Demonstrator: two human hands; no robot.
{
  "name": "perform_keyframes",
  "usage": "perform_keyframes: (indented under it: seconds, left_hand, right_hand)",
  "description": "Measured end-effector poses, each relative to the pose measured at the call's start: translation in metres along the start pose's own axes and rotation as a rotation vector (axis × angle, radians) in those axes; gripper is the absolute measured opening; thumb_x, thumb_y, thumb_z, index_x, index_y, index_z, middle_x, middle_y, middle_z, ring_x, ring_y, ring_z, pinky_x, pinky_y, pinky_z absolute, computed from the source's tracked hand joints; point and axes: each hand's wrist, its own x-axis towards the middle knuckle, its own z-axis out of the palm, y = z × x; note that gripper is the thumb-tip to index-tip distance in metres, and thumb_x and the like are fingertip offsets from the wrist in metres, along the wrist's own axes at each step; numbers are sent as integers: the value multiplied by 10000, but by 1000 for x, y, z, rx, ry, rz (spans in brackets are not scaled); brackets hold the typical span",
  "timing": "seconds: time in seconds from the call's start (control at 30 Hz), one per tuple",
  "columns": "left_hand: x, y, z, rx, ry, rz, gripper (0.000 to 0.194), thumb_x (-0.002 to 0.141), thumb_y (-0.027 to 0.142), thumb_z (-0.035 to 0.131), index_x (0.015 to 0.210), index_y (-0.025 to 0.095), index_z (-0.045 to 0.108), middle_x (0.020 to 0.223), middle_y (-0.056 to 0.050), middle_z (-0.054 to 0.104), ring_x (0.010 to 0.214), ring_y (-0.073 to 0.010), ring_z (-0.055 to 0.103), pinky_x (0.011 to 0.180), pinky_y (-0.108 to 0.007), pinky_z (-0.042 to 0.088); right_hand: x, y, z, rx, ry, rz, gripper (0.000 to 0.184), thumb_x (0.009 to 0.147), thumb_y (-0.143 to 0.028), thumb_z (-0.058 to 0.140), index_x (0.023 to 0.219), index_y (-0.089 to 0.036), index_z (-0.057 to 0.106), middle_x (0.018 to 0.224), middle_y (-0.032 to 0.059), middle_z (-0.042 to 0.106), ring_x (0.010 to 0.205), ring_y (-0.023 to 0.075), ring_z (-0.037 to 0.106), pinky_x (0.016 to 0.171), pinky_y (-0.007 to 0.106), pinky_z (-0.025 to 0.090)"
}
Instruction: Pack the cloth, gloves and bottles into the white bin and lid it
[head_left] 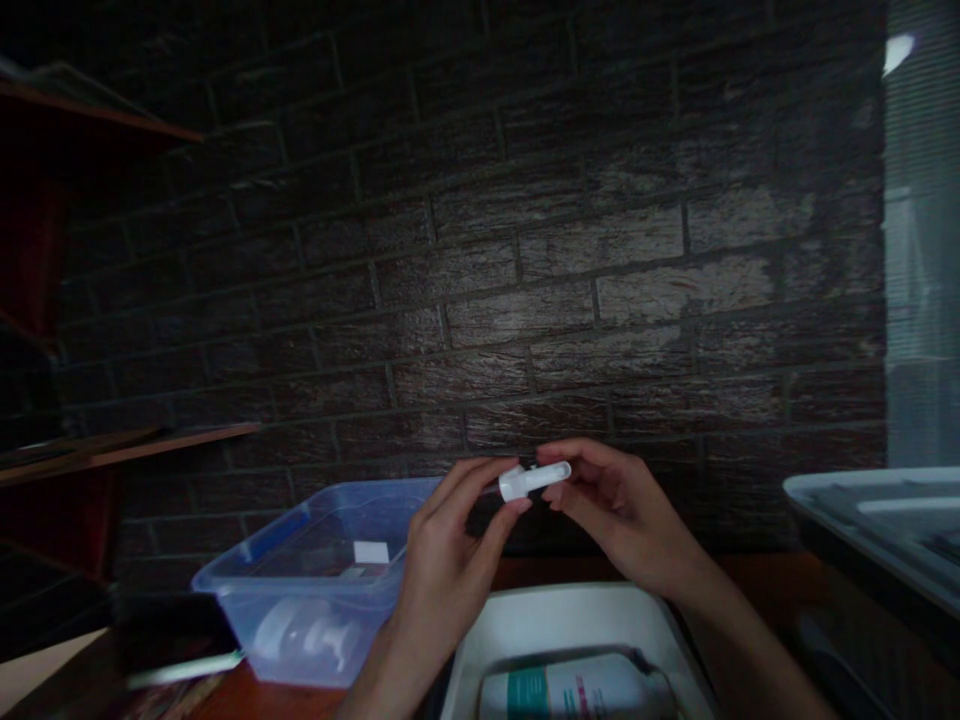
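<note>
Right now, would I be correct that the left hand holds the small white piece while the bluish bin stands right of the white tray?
Not quite: in the head view, the bluish bin stands left of the white tray; the left hand does hold the small white piece.

The reddish-brown table (757, 567) carried a clear bluish bin (244, 625) on the left and a white tray (555, 615) in the middle, wood showing behind the tray.
</note>
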Motion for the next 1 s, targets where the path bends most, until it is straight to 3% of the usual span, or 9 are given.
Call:
perform_keyframes:
  seconds: [0.1,0.27,0.47,0.63,0.77,0.87,1.0]
  left_hand:
    - [-1,1,-1,19,66,42,281,916,153,691,1174,264,704,1163,-34,681,1071,-191,645,917,-294,508]
    - [0,4,1,34,126,90,225,898,148,717,1098,249,711,1110,-36,687,1040,-191,653,908,-304,519]
    - [0,6,3,33,146,107,202,903,158,708,1088,239,714,1109,-53,684,1038,-199,656,910,-316,526]
    - [-2,6,5,-117,61,-51,282,900,238,732,1181,246,702,1144,-61,717,1047,-222,679,914,-334,545]
    - [-2,14,7,-370,-22,-195,300,917,260,722,1216,248,701,1137,-47,755,1030,-214,711,960,-349,566]
    - [-2,19,8,-463,-36,-227,297,905,253,740,1201,254,712,1137,-33,763,1025,-203,718,979,-344,572]
    - [-4,20,9,-498,-19,-228,304,885,246,766,1186,255,722,1131,-33,767,1027,-208,722,984,-356,579]
  right_hand:
    - [0,-2,-2,75,5,8,346,879,-227,717,1222,-206,683,1036,63,747,922,186,682,845,327,540]
    - [-1,-5,-1,172,21,16,395,898,-295,696,1287,-225,675,1164,72,716,846,162,687,809,331,568]
    - [-1,-7,3,179,-27,65,475,862,-336,784,1311,-233,667,970,31,729,836,160,676,803,319,570]
    - [0,-6,-1,243,-76,14,378,926,-392,710,1246,-190,708,844,41,729,779,167,665,735,304,538]
    - [0,-7,-1,243,-134,53,274,826,-305,828,1062,-189,749,889,27,734,803,147,659,751,267,520]
    - [-1,-8,1,258,-128,54,276,802,-279,852,1043,-191,751,956,36,757,896,164,681,835,285,526]
    - [0,-8,2,247,-107,20,239,802,-317,850,983,-189,761,920,33,742,864,171,664,819,305,532]
